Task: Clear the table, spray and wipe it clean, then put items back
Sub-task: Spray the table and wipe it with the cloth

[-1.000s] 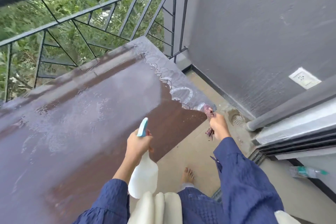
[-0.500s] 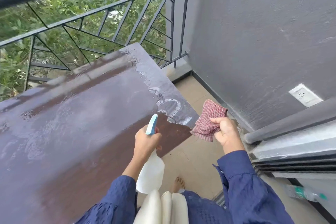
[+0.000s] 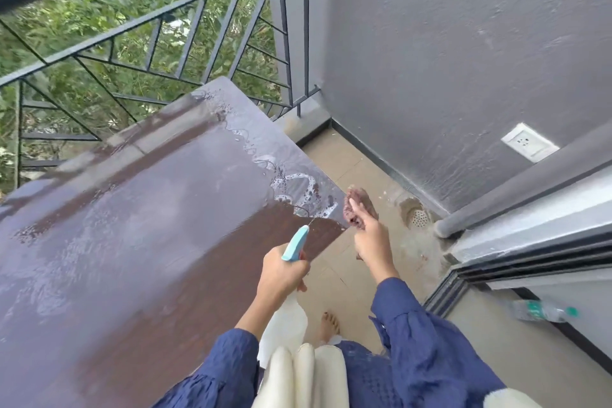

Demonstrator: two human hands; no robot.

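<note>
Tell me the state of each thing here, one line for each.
Table: wet, foam streaks near its right edge.
Spray bottle: held by left hand, nozzle towards the table.
Cloth: bunched in right hand, by the table corner.
Water bottle: lying on the floor, capped.
Socket: nothing plugged in.

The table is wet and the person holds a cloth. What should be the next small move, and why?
Probably lower the right hand with the cloth onto the table at its foamy right edge and wipe inward. White foam streaks lie unwiped there, the bunched cloth is just off that corner, and the left hand holds the spray bottle.
</note>
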